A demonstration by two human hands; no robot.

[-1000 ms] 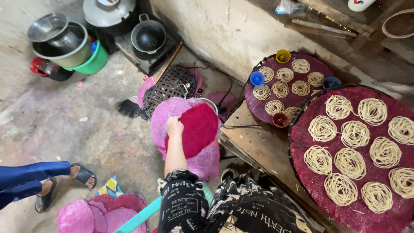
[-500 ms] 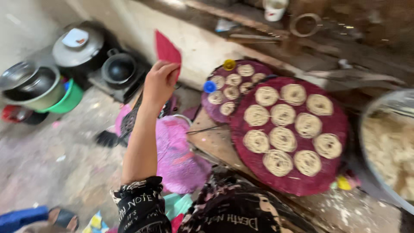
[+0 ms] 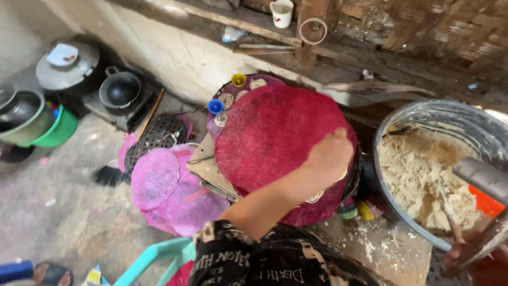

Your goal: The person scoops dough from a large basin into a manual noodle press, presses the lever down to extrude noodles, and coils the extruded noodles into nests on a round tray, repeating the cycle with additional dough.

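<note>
We see the left hand [image 3: 329, 157] closed on the right rim of a round red woven mat [image 3: 275, 140], fingers curled around its edge, holding it flat over the work board near the centre of the view. Under the mat, a few noodle coils [image 3: 315, 197] peep out at about five o'clock from the hand. At eleven o'clock from the mat lies a darker round tray [image 3: 233, 98] with more coils, a small yellow cup [image 3: 238, 80] and a small blue cup [image 3: 215, 106]. At three o'clock stands a large grey basin [image 3: 423, 114] of pale dough [image 3: 418, 175]. At the lower right corner a reddish bit of the right hand [image 3: 459, 257] shows by a metal handle [image 3: 484, 177]; we cannot tell its grip. At nine o'clock lie pink woven mats [image 3: 159, 182].
</note>
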